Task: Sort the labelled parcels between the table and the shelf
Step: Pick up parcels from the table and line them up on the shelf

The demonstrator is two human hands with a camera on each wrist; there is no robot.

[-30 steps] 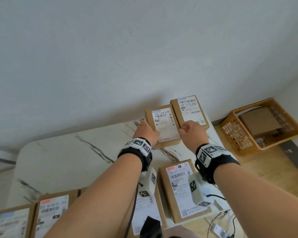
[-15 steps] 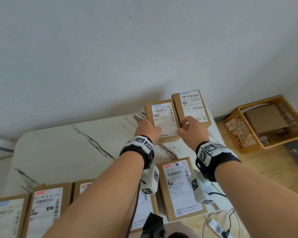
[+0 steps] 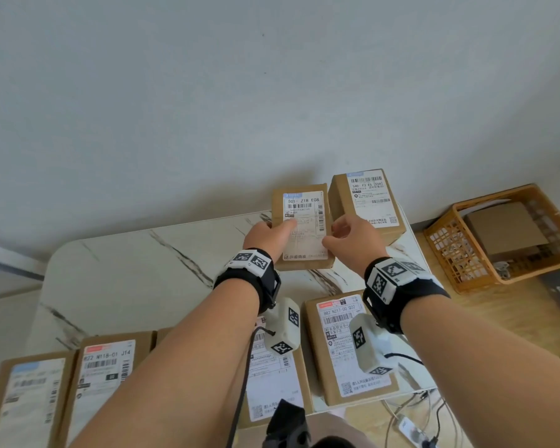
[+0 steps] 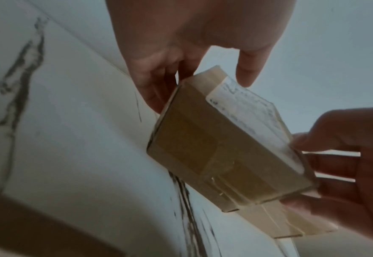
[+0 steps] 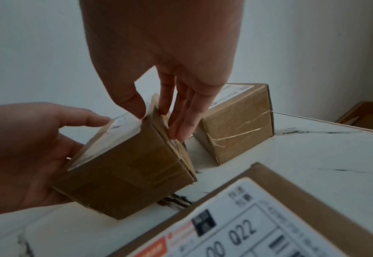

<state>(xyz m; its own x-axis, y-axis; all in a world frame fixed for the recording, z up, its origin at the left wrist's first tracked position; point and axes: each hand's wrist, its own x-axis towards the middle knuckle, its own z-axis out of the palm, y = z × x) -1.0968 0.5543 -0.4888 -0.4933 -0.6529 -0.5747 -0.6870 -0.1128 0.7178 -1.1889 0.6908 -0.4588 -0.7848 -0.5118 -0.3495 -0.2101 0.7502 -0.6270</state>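
A small brown parcel with a white label reading 501-Z18 E08 is held tilted just above the marble table, between both hands. My left hand grips its left side, thumb on the label. My right hand pinches its right edge, thumb on top and fingers down the side. The left wrist view has this parcel between my left hand and right hand. In the right wrist view the parcel is tilted under my right hand.
A second small parcel labelled 540 stands at the table's far right corner, just right of the held one. Several larger labelled parcels lie along the near edge, one marked Q22. An orange crate holding a box sits on the floor to the right.
The 501 parcel has come up and toward me, away from the 540 parcel that it stood against. Both hands now grip it.
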